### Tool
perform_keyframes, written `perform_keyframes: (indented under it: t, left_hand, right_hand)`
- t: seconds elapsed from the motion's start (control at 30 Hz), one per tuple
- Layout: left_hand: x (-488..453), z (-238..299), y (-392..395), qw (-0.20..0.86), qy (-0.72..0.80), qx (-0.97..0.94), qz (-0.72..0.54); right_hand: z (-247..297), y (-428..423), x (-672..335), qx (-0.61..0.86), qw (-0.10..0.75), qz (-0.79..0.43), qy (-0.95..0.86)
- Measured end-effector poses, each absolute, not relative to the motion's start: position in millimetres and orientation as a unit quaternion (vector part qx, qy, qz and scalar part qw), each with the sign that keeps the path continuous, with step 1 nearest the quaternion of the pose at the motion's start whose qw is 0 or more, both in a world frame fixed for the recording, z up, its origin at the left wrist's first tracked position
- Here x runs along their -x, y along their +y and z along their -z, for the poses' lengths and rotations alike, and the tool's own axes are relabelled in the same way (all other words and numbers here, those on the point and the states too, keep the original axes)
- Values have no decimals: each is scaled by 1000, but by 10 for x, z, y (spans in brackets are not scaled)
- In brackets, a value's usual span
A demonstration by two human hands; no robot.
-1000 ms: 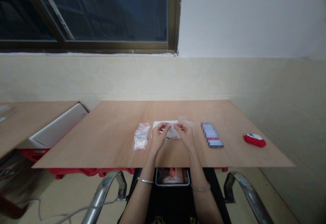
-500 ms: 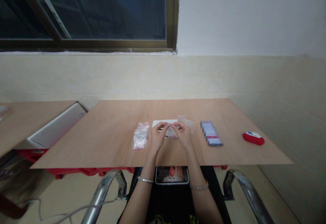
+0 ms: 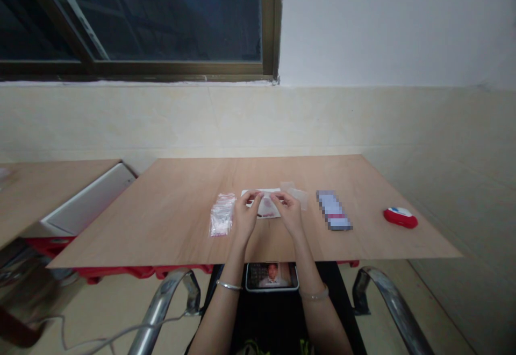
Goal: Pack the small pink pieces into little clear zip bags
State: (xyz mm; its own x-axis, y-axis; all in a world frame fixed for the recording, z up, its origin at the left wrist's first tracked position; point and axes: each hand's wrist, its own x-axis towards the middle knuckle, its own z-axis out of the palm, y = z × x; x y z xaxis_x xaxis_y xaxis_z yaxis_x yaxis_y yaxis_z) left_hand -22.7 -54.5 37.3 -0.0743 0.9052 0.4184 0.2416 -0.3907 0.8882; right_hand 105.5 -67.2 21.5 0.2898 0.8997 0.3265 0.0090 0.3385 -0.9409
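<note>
My left hand (image 3: 245,210) and my right hand (image 3: 288,208) are raised over the middle of the table, fingertips pinched and a little apart. Between them they hold a small clear plastic bag (image 3: 266,200) by its upper edge; its outline is faint. Below and behind it lies a white sheet (image 3: 271,214) with small dark and reddish marks, partly covered by my hands. A pile of clear plastic bags (image 3: 221,216) with reddish edges is left of my left hand. Thin translucent pieces (image 3: 299,198) rest just beyond my right hand.
A phone (image 3: 334,211) with a pixelated screen and a red-and-white object (image 3: 400,217) lie to the right on the wooden table (image 3: 161,226). Another phone (image 3: 272,277) sits on my lap. Metal armrests (image 3: 165,301) flank me; a cable (image 3: 121,339) runs at lower left.
My hands have drawn slightly apart; the fingertips met before and now show a gap with the clear bag stretched across it. The view has shifted slightly.
</note>
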Motion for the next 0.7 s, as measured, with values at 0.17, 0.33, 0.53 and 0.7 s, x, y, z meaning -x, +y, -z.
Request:
perform_keyframes:
  t: [0.17,0.33,0.53,0.7]
  left_hand:
    - [281,-366,-513,331,460,-595,-570]
    - [293,-347,-475,375,450,-572,-574]
    - [302,-274,-449,429,430,-578,-546]
    - [293,-215,-456,428,430,-621,-497]
  right_hand:
    - [-200,-678,-1091,451,660,-340,-495]
    - [-185,-670,-1075,440,657,-358,-497]
    - [-165,-642,-1040,440,670,-371,-469]
    - [-143,-622,-1051,447,682,-368,-446]
